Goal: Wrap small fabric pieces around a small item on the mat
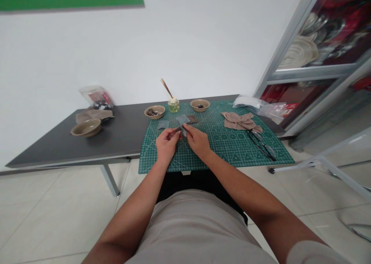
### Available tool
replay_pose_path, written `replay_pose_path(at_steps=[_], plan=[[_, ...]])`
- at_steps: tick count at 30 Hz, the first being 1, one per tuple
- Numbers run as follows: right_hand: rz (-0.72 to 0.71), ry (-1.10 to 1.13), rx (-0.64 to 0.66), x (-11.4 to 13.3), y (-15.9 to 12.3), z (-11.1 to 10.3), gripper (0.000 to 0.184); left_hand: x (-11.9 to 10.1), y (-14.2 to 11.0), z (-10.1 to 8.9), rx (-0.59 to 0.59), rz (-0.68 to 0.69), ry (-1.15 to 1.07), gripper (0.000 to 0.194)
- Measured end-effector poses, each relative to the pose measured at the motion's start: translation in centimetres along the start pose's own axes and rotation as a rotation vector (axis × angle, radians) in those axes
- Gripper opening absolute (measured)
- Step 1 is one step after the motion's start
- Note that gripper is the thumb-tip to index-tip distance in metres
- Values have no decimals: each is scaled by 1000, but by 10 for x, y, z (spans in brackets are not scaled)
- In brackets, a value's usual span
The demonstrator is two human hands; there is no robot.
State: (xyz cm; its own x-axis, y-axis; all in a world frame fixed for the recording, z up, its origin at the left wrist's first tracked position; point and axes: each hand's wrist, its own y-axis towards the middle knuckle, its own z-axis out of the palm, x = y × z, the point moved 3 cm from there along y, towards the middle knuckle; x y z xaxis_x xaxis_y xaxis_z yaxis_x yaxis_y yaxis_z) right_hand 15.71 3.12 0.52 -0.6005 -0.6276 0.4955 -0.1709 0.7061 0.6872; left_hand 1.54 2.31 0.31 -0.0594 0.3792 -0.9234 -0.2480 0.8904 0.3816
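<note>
Both hands meet over the near half of a green cutting mat [226,148]. My left hand [167,142] is closed, pinching a small dark piece [179,129] between thumb and fingers. Against that piece, my right hand [198,139] pinches a small grey sheet [184,133], which looks like sandpaper. Just beyond the fingers lie two more grey square sheets [182,119] and a brown one [192,119], flat on the mat. Fingers partly cover the dark piece, so its exact kind cannot be made out.
Behind the sheets stand a bowl of dark pieces [155,112], a reed diffuser bottle [174,105] and another bowl [199,105]. A brown cloth [240,121] and eyeglasses [263,145] lie right. Farther left are a bowl [86,128] and a plastic bag [95,96].
</note>
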Motion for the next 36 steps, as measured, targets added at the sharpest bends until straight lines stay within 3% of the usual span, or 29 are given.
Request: replay_pose_path(at_steps=[6, 10, 16, 19, 23, 36], plan=[[194, 160, -173, -10, 5, -6, 27, 2, 7, 3, 30, -30, -72, 13], [293, 212, -208, -14, 7, -7, 26, -1, 11, 3, 55, -38, 83, 16], [114, 169, -62, 0, 7, -6, 23, 5, 13, 6, 145, -36, 26, 20], [35, 174, 1, 2, 7, -3, 26, 7, 13, 5, 149, -22, 1, 14], [-36, 200, 7, 0, 8, -1, 25, 8, 13, 2, 124, 24, 80, 21], [-4, 203, 1, -4, 11, 2, 14, 0, 9, 3, 173, 24, 239, 22]])
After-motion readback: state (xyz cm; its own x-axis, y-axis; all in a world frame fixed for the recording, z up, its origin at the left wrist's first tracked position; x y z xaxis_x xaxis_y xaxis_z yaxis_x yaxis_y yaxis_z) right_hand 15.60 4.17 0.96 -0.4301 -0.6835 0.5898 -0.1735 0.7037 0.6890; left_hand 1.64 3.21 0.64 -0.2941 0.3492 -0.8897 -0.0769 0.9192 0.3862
